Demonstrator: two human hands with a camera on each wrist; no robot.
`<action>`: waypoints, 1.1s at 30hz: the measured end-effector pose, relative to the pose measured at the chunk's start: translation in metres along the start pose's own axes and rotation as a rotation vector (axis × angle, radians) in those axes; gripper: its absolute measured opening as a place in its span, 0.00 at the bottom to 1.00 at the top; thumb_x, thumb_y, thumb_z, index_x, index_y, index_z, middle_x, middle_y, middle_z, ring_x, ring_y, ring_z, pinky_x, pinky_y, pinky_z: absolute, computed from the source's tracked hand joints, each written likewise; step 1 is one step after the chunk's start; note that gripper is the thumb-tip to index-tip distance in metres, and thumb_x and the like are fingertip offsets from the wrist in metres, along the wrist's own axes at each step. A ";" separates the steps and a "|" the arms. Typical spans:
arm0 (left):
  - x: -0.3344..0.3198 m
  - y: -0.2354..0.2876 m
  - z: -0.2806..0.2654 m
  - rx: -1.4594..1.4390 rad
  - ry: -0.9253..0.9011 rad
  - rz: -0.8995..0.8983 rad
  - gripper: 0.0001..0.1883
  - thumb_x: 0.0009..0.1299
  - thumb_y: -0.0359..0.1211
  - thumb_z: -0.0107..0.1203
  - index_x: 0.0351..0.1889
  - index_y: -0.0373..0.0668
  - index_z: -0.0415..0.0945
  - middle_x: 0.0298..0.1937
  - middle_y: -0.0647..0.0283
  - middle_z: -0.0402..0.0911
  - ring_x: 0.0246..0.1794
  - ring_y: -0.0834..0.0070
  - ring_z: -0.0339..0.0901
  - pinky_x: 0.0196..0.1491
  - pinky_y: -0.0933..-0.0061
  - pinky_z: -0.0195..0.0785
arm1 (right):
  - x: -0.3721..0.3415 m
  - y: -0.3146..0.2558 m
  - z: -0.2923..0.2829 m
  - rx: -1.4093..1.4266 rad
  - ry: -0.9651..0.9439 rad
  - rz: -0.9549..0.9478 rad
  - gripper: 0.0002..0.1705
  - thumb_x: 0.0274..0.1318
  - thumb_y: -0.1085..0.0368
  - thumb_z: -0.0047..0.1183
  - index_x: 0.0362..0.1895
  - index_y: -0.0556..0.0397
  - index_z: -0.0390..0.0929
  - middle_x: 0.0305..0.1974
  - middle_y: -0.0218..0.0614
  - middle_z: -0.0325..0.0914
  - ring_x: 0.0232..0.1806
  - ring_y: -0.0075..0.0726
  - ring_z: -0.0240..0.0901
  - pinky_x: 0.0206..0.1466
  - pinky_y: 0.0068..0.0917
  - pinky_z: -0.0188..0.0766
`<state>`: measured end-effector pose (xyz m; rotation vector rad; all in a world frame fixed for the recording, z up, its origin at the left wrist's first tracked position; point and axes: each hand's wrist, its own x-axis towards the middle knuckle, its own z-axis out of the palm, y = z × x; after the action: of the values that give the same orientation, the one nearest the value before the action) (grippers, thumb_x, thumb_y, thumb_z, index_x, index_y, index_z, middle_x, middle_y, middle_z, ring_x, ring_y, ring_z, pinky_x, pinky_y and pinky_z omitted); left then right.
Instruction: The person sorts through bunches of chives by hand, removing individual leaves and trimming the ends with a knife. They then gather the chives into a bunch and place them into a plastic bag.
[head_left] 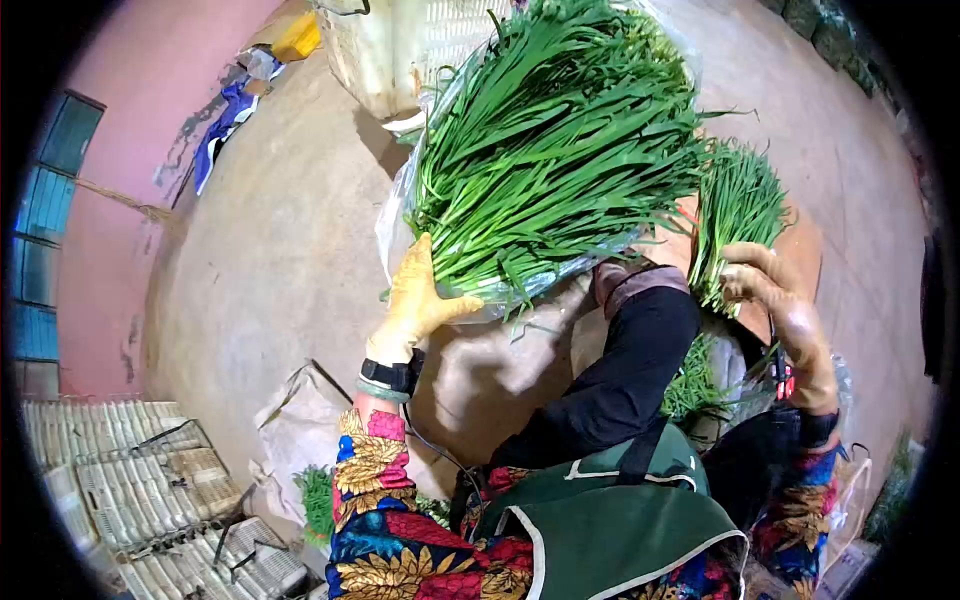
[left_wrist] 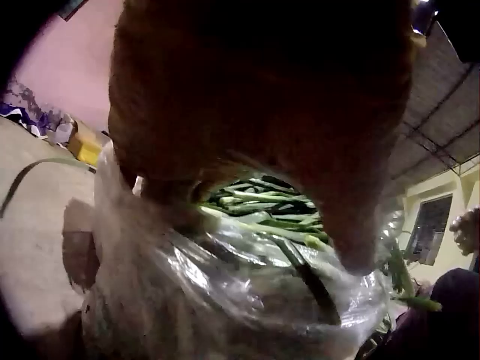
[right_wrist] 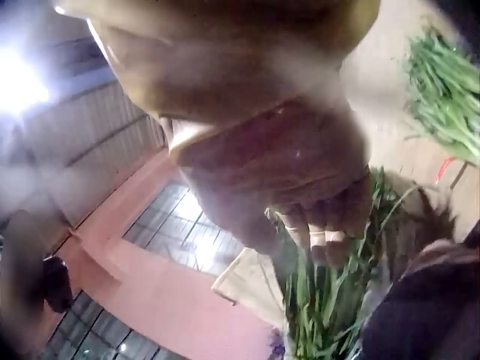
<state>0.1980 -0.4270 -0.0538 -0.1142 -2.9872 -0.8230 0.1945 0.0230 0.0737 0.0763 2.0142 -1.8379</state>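
A large heap of garlic chives point(head_left: 560, 160), long flat green leaves with pale stalk ends, lies on clear plastic sheeting point(head_left: 395, 225). My left hand point(head_left: 410, 300), in a yellowish glove, rests at the heap's near left edge, thumb spread away from straight fingers. The left wrist view shows the plastic point(left_wrist: 225, 292) bunched beneath that hand, with pale stalks point(left_wrist: 262, 206) visible under its arch. To the right, my gloved right hand point(head_left: 785, 300) curls its fingers round the stalk ends of a smaller chive bunch point(head_left: 745, 195). Leaves point(right_wrist: 319, 307) hang below those fingers in the right wrist view.
A brownish board point(head_left: 800, 255) lies under the smaller bunch. My dark-trousered leg point(head_left: 625, 360) extends between the two piles. More greens point(head_left: 690, 385) lie beside it. A pale crate point(head_left: 455, 40) stands beyond the heap; slatted crates point(head_left: 130, 470) fill the lower left by a pink wall point(head_left: 110, 250).
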 end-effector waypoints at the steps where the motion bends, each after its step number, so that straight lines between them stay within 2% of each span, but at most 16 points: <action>1: -0.001 0.003 0.003 0.092 0.018 -0.016 0.64 0.40 0.53 0.76 0.70 0.29 0.53 0.62 0.38 0.68 0.65 0.48 0.64 0.69 0.59 0.56 | 0.007 -0.008 0.025 -0.022 -0.085 0.015 0.16 0.64 0.64 0.51 0.53 0.58 0.74 0.40 0.31 0.77 0.40 0.22 0.71 0.48 0.21 0.69; 4: 0.011 -0.002 0.007 0.199 -0.015 -0.055 0.63 0.35 0.60 0.75 0.63 0.27 0.61 0.50 0.41 0.75 0.51 0.49 0.73 0.55 0.54 0.66 | 0.031 -0.008 0.087 -0.131 -0.409 -0.107 0.15 0.66 0.63 0.50 0.52 0.58 0.74 0.40 0.30 0.77 0.41 0.25 0.72 0.48 0.22 0.69; 8: 0.016 0.013 -0.014 0.104 -0.128 -0.095 0.52 0.37 0.57 0.76 0.54 0.30 0.70 0.46 0.43 0.78 0.50 0.49 0.74 0.51 0.55 0.69 | 0.059 -0.002 0.151 -0.378 -0.620 -0.236 0.12 0.66 0.62 0.50 0.48 0.56 0.73 0.30 0.28 0.71 0.33 0.25 0.65 0.40 0.26 0.69; 9: 0.016 0.009 -0.015 -0.001 -0.109 -0.005 0.49 0.39 0.53 0.76 0.54 0.29 0.71 0.46 0.43 0.79 0.49 0.49 0.76 0.52 0.56 0.69 | 0.064 0.003 0.164 -0.283 -0.615 -0.141 0.14 0.64 0.61 0.50 0.48 0.57 0.73 0.30 0.35 0.75 0.32 0.34 0.72 0.38 0.33 0.71; 11: 0.022 0.005 -0.026 -0.143 -0.192 -0.096 0.46 0.41 0.51 0.76 0.53 0.29 0.73 0.46 0.43 0.80 0.51 0.51 0.77 0.55 0.57 0.68 | 0.077 0.004 0.184 -0.597 -0.488 -0.460 0.16 0.61 0.61 0.51 0.48 0.57 0.74 0.33 0.46 0.77 0.36 0.50 0.76 0.41 0.40 0.73; 12: 0.024 -0.011 -0.024 -0.320 -0.190 -0.146 0.45 0.46 0.48 0.76 0.57 0.29 0.71 0.53 0.45 0.77 0.55 0.58 0.75 0.57 0.64 0.68 | 0.083 0.006 0.192 -0.717 -0.427 -0.593 0.17 0.57 0.61 0.52 0.48 0.56 0.74 0.36 0.51 0.77 0.40 0.59 0.75 0.45 0.46 0.73; 13: 0.028 0.015 -0.055 -0.450 -0.244 -0.160 0.39 0.52 0.46 0.73 0.57 0.30 0.72 0.52 0.49 0.78 0.51 0.62 0.76 0.54 0.65 0.69 | 0.089 0.013 0.196 -0.767 -0.389 -0.692 0.16 0.57 0.61 0.52 0.47 0.55 0.74 0.36 0.50 0.76 0.41 0.58 0.75 0.45 0.45 0.73; 15: 0.039 0.017 -0.060 -0.454 -0.061 -0.286 0.34 0.56 0.44 0.70 0.54 0.29 0.73 0.49 0.50 0.79 0.49 0.65 0.77 0.53 0.66 0.70 | 0.094 0.020 0.204 -0.811 -0.375 -0.732 0.15 0.59 0.66 0.54 0.50 0.53 0.74 0.36 0.44 0.77 0.38 0.50 0.76 0.41 0.37 0.75; 16: 0.055 -0.008 -0.045 -0.417 -0.031 -0.281 0.30 0.60 0.42 0.67 0.52 0.28 0.74 0.46 0.48 0.80 0.47 0.65 0.78 0.51 0.66 0.71 | 0.095 0.026 0.206 -0.780 -0.410 -0.710 0.15 0.58 0.66 0.55 0.50 0.53 0.75 0.37 0.45 0.77 0.38 0.50 0.76 0.41 0.37 0.75; 17: 0.062 0.012 -0.056 -0.333 0.066 -0.283 0.29 0.61 0.43 0.65 0.51 0.28 0.75 0.45 0.45 0.81 0.45 0.61 0.79 0.51 0.64 0.71 | 0.096 0.030 0.209 -0.747 -0.443 -0.688 0.15 0.58 0.65 0.55 0.50 0.53 0.75 0.37 0.45 0.77 0.38 0.51 0.76 0.42 0.38 0.75; 18: 0.075 -0.004 -0.041 -0.210 0.229 -0.194 0.27 0.60 0.43 0.65 0.49 0.29 0.76 0.44 0.43 0.81 0.44 0.55 0.80 0.50 0.61 0.71 | 0.094 0.029 0.211 -0.789 -0.510 -0.538 0.15 0.58 0.65 0.55 0.49 0.53 0.75 0.37 0.46 0.78 0.38 0.52 0.77 0.42 0.38 0.75; 19: 0.089 -0.020 -0.025 -0.086 0.387 -0.102 0.26 0.60 0.42 0.64 0.47 0.30 0.76 0.43 0.41 0.81 0.43 0.50 0.80 0.48 0.59 0.72 | 0.094 0.033 0.211 -0.844 -0.530 -0.602 0.15 0.58 0.64 0.55 0.49 0.54 0.76 0.38 0.46 0.78 0.38 0.54 0.76 0.41 0.39 0.75; 21: 0.110 -0.021 -0.022 -0.193 0.332 -0.175 0.26 0.61 0.45 0.62 0.48 0.32 0.76 0.44 0.42 0.81 0.46 0.46 0.78 0.51 0.55 0.70 | 0.098 0.048 0.210 -0.900 -0.579 -0.589 0.15 0.59 0.62 0.54 0.48 0.54 0.76 0.37 0.47 0.77 0.38 0.55 0.76 0.41 0.40 0.75; 23: 0.132 -0.034 -0.011 -0.233 0.240 -0.231 0.24 0.65 0.46 0.58 0.49 0.35 0.77 0.42 0.42 0.81 0.46 0.45 0.78 0.52 0.55 0.69 | 0.098 0.055 0.209 -0.818 -0.560 -0.631 0.14 0.56 0.59 0.52 0.42 0.54 0.76 0.34 0.50 0.79 0.37 0.61 0.76 0.41 0.49 0.74; 29: 0.153 -0.036 -0.021 -0.100 0.028 -0.422 0.25 0.64 0.50 0.59 0.45 0.35 0.78 0.44 0.42 0.81 0.48 0.46 0.78 0.51 0.55 0.69 | 0.104 0.059 0.208 -0.805 -0.585 -0.539 0.14 0.58 0.58 0.50 0.44 0.51 0.77 0.34 0.50 0.79 0.38 0.60 0.76 0.43 0.48 0.74; 33: 0.140 -0.025 -0.021 -0.022 0.105 -0.311 0.23 0.61 0.42 0.60 0.49 0.37 0.77 0.46 0.44 0.81 0.48 0.48 0.78 0.53 0.55 0.70 | 0.106 0.063 0.210 -0.776 -0.588 -0.544 0.14 0.59 0.57 0.50 0.44 0.51 0.77 0.34 0.51 0.79 0.37 0.60 0.76 0.41 0.47 0.74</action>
<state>0.0567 -0.4509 -0.0404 0.3896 -2.9361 -0.8565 0.1721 -0.1955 -0.0309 -1.1729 2.2332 -0.9814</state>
